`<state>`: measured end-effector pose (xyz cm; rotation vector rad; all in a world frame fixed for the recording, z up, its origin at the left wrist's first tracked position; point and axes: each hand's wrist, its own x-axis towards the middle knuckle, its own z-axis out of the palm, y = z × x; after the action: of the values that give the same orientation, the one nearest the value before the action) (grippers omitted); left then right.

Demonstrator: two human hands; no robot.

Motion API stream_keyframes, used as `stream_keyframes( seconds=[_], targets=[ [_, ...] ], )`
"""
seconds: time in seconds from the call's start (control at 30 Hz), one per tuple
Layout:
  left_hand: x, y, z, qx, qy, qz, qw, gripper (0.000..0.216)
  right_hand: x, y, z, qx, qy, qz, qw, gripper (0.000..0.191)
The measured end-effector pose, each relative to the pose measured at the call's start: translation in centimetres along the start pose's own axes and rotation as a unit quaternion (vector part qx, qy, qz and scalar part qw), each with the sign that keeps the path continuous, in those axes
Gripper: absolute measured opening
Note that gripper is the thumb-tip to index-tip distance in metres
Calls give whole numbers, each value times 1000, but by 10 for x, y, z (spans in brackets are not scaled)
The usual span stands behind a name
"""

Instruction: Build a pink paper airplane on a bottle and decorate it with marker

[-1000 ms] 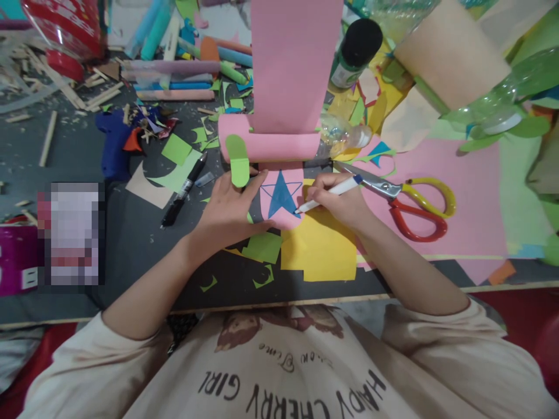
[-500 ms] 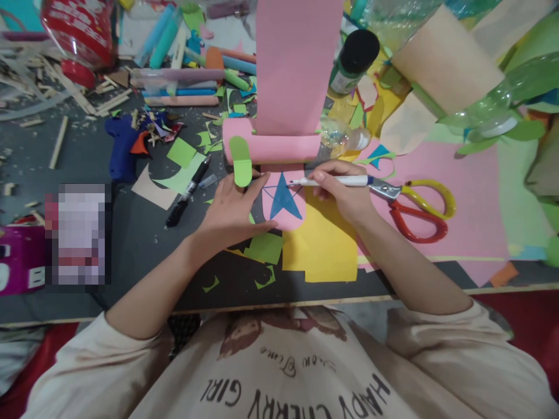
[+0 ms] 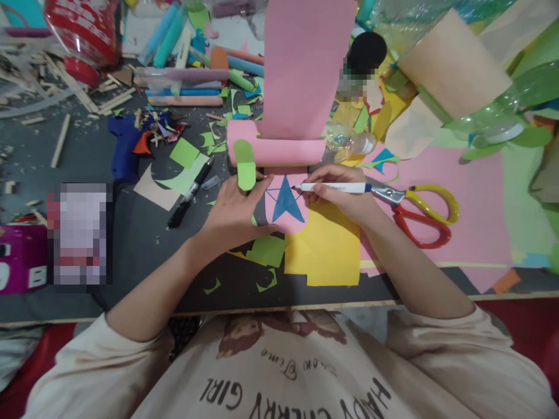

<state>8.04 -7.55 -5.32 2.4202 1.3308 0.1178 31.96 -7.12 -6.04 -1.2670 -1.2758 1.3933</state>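
Note:
My right hand pinches a white marker with a dark blue end. Its tip touches the right side of a star outline on a rounded pink paper flap. The star is coloured blue in its middle and lower points; its left and right points show only outlines. My left hand rests with finger and thumb spread along the flap's left edge. Just above the flap lies a pink paper-covered cylinder bearing a green rounded strip, with a long pink panel behind it.
Scissors with red and yellow handles lie right of my hand on pink paper. Yellow paper sits below the flap. To the left are a black pen and a blue glue gun. Several markers and sticks lie farther back.
The marker tip has shifted slightly to the right on the star. The whole view has moved a little; my left hand stays at the flap's edge.

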Motion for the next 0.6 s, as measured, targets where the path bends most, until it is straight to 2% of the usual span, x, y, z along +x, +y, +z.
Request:
stream_keyframes(
  seconds=[0.2, 0.6],
  targets=[
    [-3, -2, 6, 12, 38, 24, 999, 85, 0, 1, -2, -26, 0, 0, 1000, 5],
    [-4, 2, 3, 21, 61, 29, 997, 78, -3, -13, 3, -45, -5, 31, 998, 5]
  ],
)
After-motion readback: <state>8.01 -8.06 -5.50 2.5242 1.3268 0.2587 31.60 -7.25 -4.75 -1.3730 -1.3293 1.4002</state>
